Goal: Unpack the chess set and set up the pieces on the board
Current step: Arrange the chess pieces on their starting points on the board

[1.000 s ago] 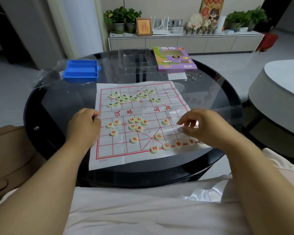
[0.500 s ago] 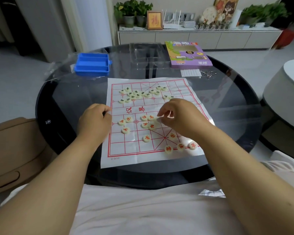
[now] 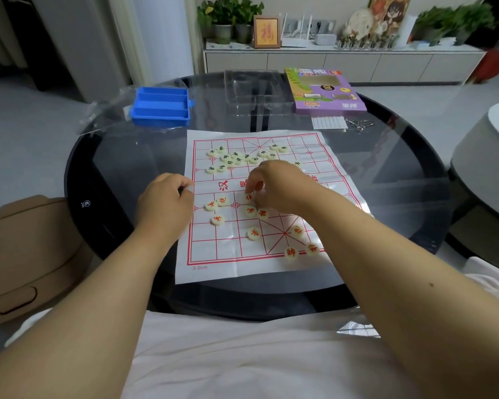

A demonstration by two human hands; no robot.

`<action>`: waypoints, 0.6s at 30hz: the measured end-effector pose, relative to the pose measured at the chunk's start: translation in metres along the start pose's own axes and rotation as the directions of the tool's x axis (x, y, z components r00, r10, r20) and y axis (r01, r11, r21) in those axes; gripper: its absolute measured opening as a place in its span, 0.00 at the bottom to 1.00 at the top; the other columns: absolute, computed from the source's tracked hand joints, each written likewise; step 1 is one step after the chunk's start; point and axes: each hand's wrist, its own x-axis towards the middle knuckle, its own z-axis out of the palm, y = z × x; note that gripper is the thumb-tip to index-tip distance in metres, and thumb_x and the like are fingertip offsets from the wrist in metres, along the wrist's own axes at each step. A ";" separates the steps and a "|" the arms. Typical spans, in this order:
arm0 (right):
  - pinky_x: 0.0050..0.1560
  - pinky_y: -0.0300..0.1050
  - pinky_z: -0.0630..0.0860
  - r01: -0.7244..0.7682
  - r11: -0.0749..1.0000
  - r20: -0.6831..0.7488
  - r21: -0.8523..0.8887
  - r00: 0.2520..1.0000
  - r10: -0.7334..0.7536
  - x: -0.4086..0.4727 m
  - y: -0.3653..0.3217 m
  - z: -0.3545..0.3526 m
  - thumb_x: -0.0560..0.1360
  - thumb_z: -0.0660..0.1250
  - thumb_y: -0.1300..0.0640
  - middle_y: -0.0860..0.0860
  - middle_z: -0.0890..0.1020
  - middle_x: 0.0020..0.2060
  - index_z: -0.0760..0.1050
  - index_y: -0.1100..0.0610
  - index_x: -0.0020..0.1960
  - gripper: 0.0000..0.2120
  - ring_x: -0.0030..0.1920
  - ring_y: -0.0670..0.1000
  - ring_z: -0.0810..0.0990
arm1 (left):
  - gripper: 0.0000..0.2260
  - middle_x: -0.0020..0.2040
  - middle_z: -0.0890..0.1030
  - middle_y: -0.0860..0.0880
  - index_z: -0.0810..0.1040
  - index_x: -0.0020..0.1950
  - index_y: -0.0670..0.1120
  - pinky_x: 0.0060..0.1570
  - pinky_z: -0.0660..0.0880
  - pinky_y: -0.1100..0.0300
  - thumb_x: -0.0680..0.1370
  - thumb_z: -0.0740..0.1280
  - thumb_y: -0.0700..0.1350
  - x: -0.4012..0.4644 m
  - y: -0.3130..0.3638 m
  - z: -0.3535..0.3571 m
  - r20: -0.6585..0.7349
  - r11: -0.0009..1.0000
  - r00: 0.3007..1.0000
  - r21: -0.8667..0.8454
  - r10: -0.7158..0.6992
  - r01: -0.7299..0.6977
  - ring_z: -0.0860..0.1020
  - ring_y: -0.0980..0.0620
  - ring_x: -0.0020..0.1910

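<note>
A white paper chess board (image 3: 213,249) with red lines lies on a round glass table (image 3: 78,180). Several cream pieces with green characters (image 3: 236,159) are bunched on its far half. Cream pieces with red characters (image 3: 254,234) lie scattered on the near half, two on the bottom line. My right hand (image 3: 283,188) hovers over the board's middle, its fingertips pinching a red piece (image 3: 249,197). My left hand (image 3: 164,203) rests curled in a fist on the board's left edge; nothing shows inside it.
Beyond the board stand a blue divided tray (image 3: 160,106), a clear plastic insert (image 3: 254,90) and the purple game box (image 3: 326,92). A white slip (image 3: 329,122) and metal rings (image 3: 359,124) lie by the box. A brown seat (image 3: 26,254) is at left, a white stool (image 3: 487,156) at right.
My right hand moved from the board's lower right edge leftward to the middle and closed its fingertips on a red piece. My left hand stayed at the left edge.
</note>
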 end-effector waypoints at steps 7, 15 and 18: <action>0.46 0.39 0.73 0.045 0.992 -0.130 0.118 0.991 -0.029 -0.035 0.005 -0.013 0.72 0.71 0.52 0.47 0.77 0.49 0.80 0.52 0.54 0.11 0.46 0.45 0.74 | 0.08 0.52 0.76 0.51 0.77 0.51 0.46 0.33 0.72 0.63 0.81 0.60 0.47 0.000 0.000 -0.001 0.000 1.000 1.000 -0.013 -0.011 0.011 0.79 0.51 0.44; 0.52 0.41 0.74 0.028 0.988 -0.025 0.149 0.999 -0.025 -0.096 -0.006 0.000 0.71 0.72 0.51 0.45 0.77 0.49 0.81 0.49 0.53 0.11 0.49 0.46 0.73 | 0.07 0.52 0.76 0.51 0.77 0.51 0.47 0.31 0.72 0.63 0.81 0.60 0.47 0.000 0.000 0.000 0.005 1.000 1.000 0.008 -0.010 0.010 0.79 0.51 0.44; 0.55 0.41 0.73 0.008 0.988 0.035 0.154 0.999 -0.014 -0.099 -0.010 0.003 0.72 0.71 0.53 0.46 0.77 0.51 0.81 0.48 0.54 0.11 0.53 0.47 0.73 | 0.07 0.52 0.76 0.50 0.77 0.51 0.47 0.32 0.73 0.63 0.81 0.60 0.47 -0.001 0.000 0.000 0.009 1.000 1.000 0.001 -0.016 0.016 0.80 0.51 0.44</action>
